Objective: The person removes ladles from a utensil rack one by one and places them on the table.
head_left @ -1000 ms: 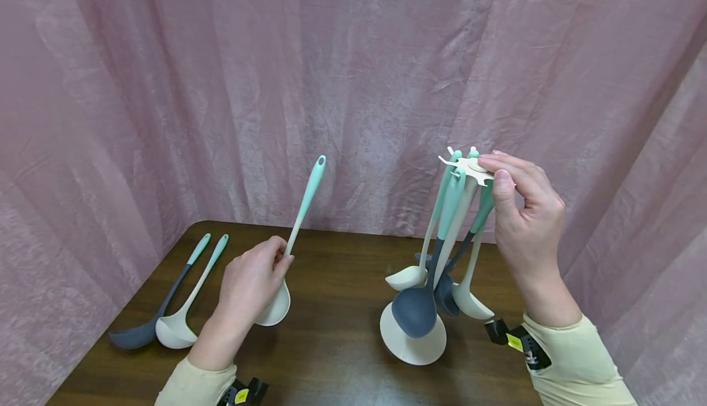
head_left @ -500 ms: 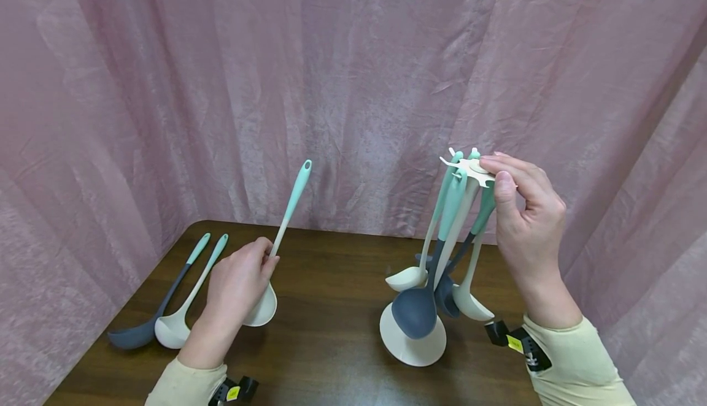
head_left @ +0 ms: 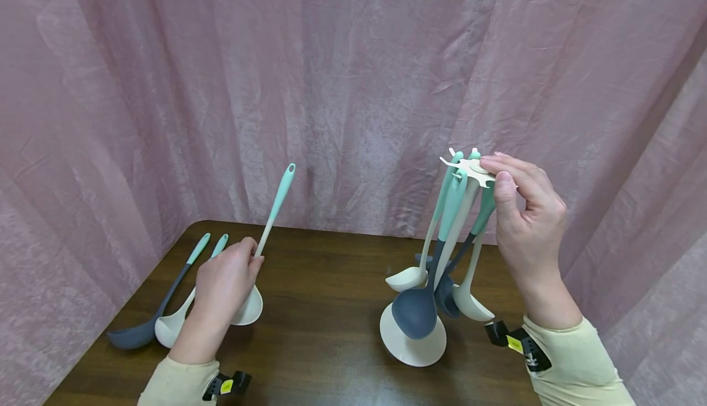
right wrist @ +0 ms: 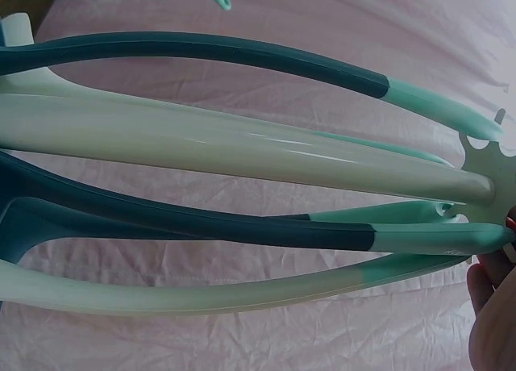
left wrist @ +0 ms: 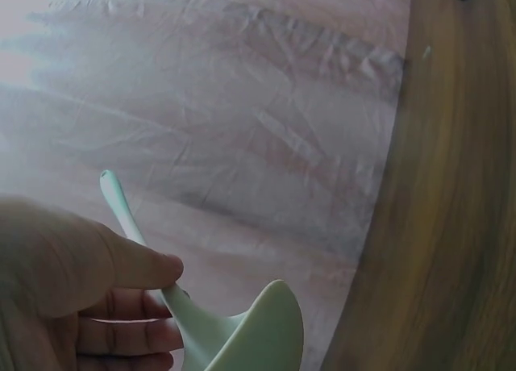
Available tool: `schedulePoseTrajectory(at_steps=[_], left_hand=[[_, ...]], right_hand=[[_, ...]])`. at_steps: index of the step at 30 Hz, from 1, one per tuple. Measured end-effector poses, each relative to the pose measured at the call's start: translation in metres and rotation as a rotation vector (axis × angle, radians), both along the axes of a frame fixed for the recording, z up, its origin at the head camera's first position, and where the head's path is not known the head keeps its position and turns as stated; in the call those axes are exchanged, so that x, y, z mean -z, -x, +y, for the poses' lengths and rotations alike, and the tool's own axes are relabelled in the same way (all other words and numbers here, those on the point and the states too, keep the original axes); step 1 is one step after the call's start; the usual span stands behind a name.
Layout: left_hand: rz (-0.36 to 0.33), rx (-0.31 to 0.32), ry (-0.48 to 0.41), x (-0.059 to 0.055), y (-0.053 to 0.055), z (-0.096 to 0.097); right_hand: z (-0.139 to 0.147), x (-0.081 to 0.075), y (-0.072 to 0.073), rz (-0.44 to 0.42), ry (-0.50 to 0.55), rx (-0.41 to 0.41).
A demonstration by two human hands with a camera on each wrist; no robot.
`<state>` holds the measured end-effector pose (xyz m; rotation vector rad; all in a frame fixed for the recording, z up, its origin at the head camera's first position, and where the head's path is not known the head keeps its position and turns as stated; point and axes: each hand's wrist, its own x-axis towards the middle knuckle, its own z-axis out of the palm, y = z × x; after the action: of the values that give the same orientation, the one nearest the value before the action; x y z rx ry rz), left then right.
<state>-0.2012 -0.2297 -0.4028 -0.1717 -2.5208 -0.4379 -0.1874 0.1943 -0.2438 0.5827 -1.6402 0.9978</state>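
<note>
In the head view my left hand (head_left: 223, 286) pinches a white soup ladle (head_left: 276, 206) with a mint handle, low on its shaft. The handle points up and leans right; the left wrist view shows thumb and fingers round the shaft, just above the ladle's bowl (left wrist: 262, 335). My right hand (head_left: 527, 222) holds the top of a white utensil stand (head_left: 411, 351) between thumb and fingers. From its hooks hang several utensils, among them a dark blue ladle (head_left: 414, 313) in front and a white ladle (head_left: 472, 305) at right. The right wrist view shows the stand's post (right wrist: 242, 149) among their handles.
At the left of the brown wooden table (head_left: 326, 332) lie a dark blue ladle (head_left: 132, 336) and a white ladle (head_left: 167, 331), side by side. My left hand partly covers the white one. A pink curtain (head_left: 353, 87) hangs behind the table's far edge.
My left hand has moved left with the white ladle, closer to the two lying ladles, and now hides part of the white one there. My right hand and the stand have barely shifted.
</note>
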Motion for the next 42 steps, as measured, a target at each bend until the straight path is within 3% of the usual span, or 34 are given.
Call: schedulePoseTrajectory(at_steps=[6,18,27,42], left_hand=[[-0.012,-0.024,0.015,0.004,0.002,-0.007],[-0.164,-0.070,0.005,0.011,0.005,-0.019],[-0.231,-0.092,0.002,0.016,0.010,-0.026],[-0.332,-0.119,-0.005,0.026,0.017,-0.039]], right_hand=[[0.000,0.000,-0.001,0.000,-0.001,0.000],[0.001,0.001,0.000,-0.018,-0.017,0.010],[0.000,0.000,0.000,-0.009,-0.009,0.008],[0.008,0.006,0.010,0.005,-0.003,-0.001]])
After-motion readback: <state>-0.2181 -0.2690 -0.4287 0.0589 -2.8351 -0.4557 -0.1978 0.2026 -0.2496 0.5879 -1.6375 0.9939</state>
